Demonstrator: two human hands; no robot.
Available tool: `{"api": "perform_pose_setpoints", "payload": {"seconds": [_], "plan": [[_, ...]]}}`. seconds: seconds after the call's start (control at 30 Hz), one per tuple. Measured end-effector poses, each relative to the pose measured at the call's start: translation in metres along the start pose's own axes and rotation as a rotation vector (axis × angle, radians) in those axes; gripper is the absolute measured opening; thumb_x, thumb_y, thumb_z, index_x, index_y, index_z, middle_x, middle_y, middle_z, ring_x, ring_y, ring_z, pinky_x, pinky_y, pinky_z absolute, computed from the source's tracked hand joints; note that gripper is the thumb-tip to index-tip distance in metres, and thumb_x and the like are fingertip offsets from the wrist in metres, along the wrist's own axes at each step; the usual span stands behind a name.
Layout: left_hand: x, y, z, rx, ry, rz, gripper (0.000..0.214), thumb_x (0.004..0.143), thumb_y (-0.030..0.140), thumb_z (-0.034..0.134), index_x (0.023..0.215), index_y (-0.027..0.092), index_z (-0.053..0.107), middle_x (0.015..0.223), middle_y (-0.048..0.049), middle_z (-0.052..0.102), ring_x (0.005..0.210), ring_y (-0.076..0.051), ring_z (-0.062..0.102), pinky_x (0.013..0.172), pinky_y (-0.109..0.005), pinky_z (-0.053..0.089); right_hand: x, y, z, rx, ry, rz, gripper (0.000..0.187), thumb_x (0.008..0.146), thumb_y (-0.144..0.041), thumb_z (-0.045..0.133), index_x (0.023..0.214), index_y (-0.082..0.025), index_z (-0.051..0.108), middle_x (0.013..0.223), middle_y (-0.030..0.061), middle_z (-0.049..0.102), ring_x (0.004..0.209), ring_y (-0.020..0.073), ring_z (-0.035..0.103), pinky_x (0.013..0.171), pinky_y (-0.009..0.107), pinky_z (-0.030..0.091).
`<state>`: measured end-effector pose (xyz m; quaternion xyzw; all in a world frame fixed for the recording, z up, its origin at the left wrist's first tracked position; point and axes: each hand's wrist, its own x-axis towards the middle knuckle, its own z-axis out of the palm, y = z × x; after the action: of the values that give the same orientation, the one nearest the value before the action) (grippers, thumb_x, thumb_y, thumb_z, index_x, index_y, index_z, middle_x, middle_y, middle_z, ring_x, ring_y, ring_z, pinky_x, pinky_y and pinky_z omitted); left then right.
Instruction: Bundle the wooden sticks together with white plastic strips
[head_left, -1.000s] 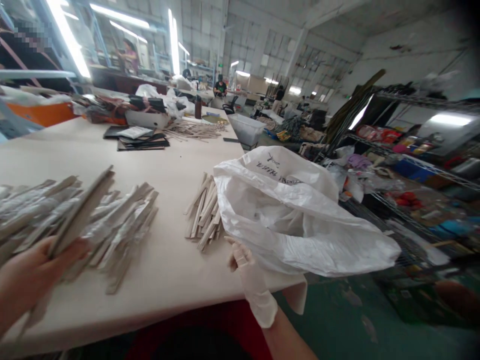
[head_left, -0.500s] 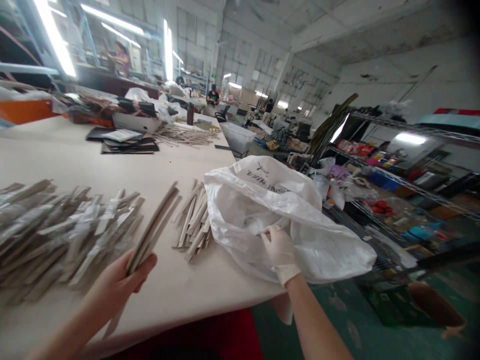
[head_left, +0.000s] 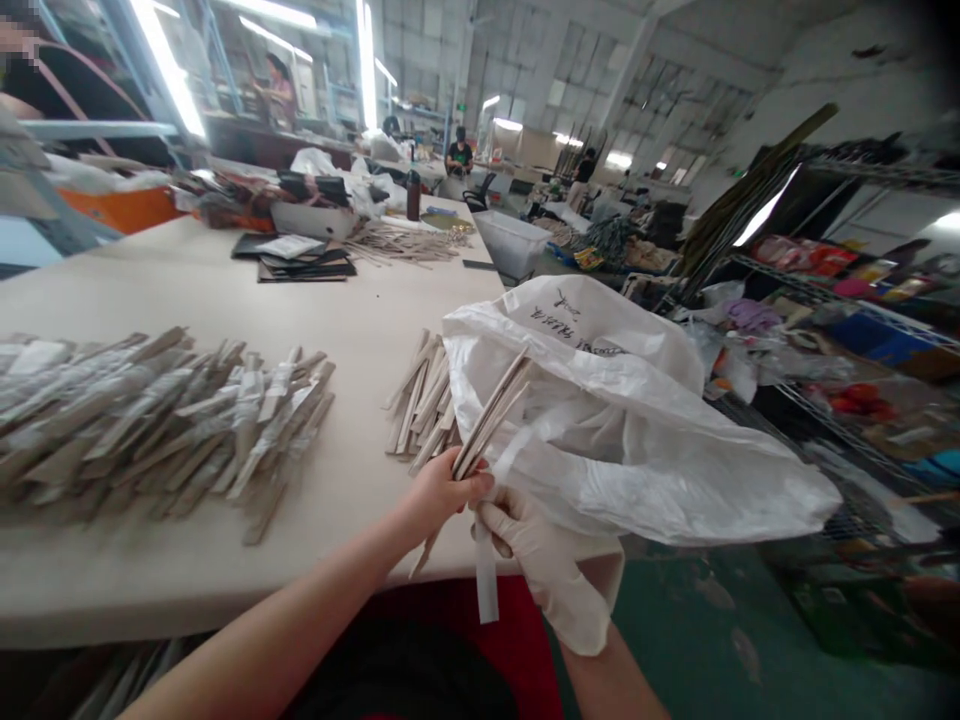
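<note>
My bare left hand (head_left: 437, 492) grips a thin bundle of flat wooden strips (head_left: 491, 415) that slants up over the white plastic bag (head_left: 622, 410). My gloved right hand (head_left: 529, 545) sits just beside it, fingers pinched on a white strip of tape or film (head_left: 486, 570) that hangs down past the table edge and runs up towards the bag. A small loose pile of strips (head_left: 420, 400) lies on the table beside the bag. A large heap of wrapped strip bundles (head_left: 150, 420) covers the table's left side.
The long beige table (head_left: 225, 290) carries black sheets (head_left: 300, 262), more strips, a dark bottle (head_left: 412, 195) and clutter at the far end. Wire shelves (head_left: 840, 310) full of goods stand on the right. Other people work in the background.
My left hand carried the strip bundle from the left heap rightwards to the bag. My right hand left the bag's folds and now pinches a white strip next to my left hand.
</note>
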<state>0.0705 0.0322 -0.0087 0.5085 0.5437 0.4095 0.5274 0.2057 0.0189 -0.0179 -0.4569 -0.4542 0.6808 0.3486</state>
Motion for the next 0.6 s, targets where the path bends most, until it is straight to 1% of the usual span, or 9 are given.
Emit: {"api": "perform_pose_setpoints", "payload": {"seconds": [0.1,0.2,0.27,0.33,0.4,0.47,0.53,0.6], "plan": [[0.003,0.002,0.0,0.03,0.014,0.009,0.026,0.065,0.029,0.058,0.085,0.014,0.054,0.059,0.0067,0.045,0.046,-0.006,0.038,0.044,-0.019,0.033,-0.008,0.008,0.006,0.025,-0.05,0.056,0.03,0.064,-0.043,0.067,0.07,-0.017,0.054,0.051,-0.0052,0.055,0.037,0.0044,0.03,0.037,0.021,0.017],[0.004,0.0,0.001,0.093,0.058,0.04,0.023,0.066,0.027,0.058,0.086,0.016,0.056,0.063,0.0048,0.05,0.054,-0.009,0.043,0.051,-0.021,0.036,-0.014,0.015,0.012,-0.004,-0.111,0.125,0.028,0.06,-0.039,0.07,0.064,-0.016,0.054,0.049,-0.0048,0.054,0.039,0.0054,0.036,0.039,0.021,0.021],[0.004,0.0,0.002,0.165,0.081,0.078,0.022,0.067,0.027,0.057,0.086,0.016,0.058,0.065,0.0036,0.053,0.06,-0.011,0.047,0.056,-0.022,0.037,-0.016,0.019,0.014,-0.017,-0.137,0.161,0.029,0.059,-0.039,0.071,0.06,-0.016,0.054,0.048,-0.004,0.054,0.039,0.0058,0.037,0.04,0.021,0.021],[0.005,0.002,0.001,0.211,0.078,0.108,0.022,0.069,0.03,0.057,0.086,0.017,0.058,0.066,0.0033,0.054,0.06,-0.011,0.048,0.056,-0.022,0.037,-0.014,0.021,0.014,0.009,-0.143,0.154,0.027,0.061,-0.039,0.069,0.061,-0.015,0.056,0.048,-0.0036,0.054,0.039,0.0057,0.037,0.041,0.022,0.021],[0.003,0.005,-0.004,0.202,0.058,0.109,0.023,0.073,0.036,0.054,0.084,0.017,0.055,0.062,0.0042,0.051,0.053,-0.009,0.045,0.05,-0.02,0.035,-0.011,0.02,0.01,0.058,-0.117,0.085,0.024,0.065,-0.037,0.068,0.066,-0.014,0.061,0.052,-0.0031,0.055,0.042,0.0049,0.036,0.043,0.022,0.021],[-0.002,0.006,-0.013,0.162,0.038,0.076,0.027,0.076,0.043,0.049,0.08,0.017,0.052,0.057,0.0059,0.046,0.045,-0.007,0.038,0.043,-0.019,0.031,-0.006,0.019,0.003,0.123,-0.04,0.006,0.021,0.067,-0.035,0.067,0.071,-0.014,0.065,0.056,-0.0024,0.056,0.043,0.0044,0.034,0.043,0.022,0.02],[-0.011,0.003,-0.024,0.113,0.015,0.02,0.03,0.078,0.046,0.044,0.078,0.017,0.048,0.053,0.0077,0.041,0.04,-0.006,0.033,0.038,-0.019,0.026,0.0,0.016,-0.005,0.221,0.065,-0.026,0.021,0.063,-0.034,0.071,0.073,-0.015,0.066,0.058,-0.0025,0.056,0.044,0.0042,0.034,0.043,0.021,0.021],[-0.024,-0.005,-0.036,0.047,-0.011,-0.049,0.032,0.078,0.047,0.044,0.083,0.016,0.048,0.05,0.0091,0.038,0.038,-0.005,0.03,0.036,-0.019,0.023,0.005,0.013,-0.011,0.331,0.128,0.002,0.026,0.055,-0.032,0.076,0.073,-0.016,0.066,0.058,-0.0036,0.055,0.044,0.004,0.035,0.042,0.02,0.022]]}}
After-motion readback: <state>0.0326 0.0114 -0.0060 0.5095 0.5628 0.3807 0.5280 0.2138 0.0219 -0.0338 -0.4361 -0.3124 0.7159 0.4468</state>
